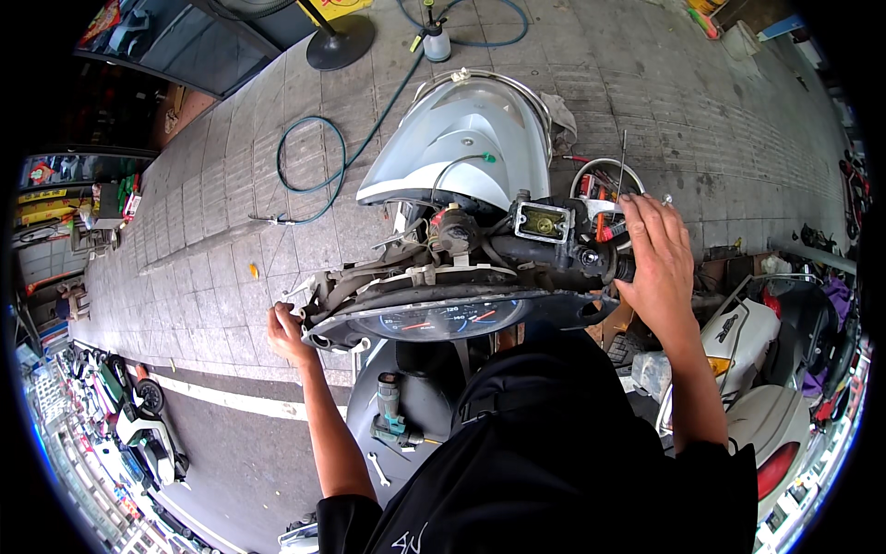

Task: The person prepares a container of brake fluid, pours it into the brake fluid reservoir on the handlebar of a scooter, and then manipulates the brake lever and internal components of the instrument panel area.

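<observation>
A scooter's stripped front end stands before me, its dark instrument cluster (452,319) nearest my body. On the right of the handlebar is an open brake fluid reservoir (543,222), its lid off and yellowish liquid inside. My right hand (663,263) lies around the right handlebar grip (626,269), fingers stretched forward over the brake lever, whose ball end (667,198) shows past them. My left hand (289,334) is closed at the left handlebar end, beside a pale metal bracket (297,294); its fingers hide what they grip. Ahead sits the pale blue front cover (461,138).
A teal cordless power tool (391,411) and a wrench (378,469) rest on the scooter below me. A tool-filled basin (604,175) stands ahead right. A green hose (343,152) loops over the paving near a spray bottle (436,42). Another white scooter (752,337) crowds my right.
</observation>
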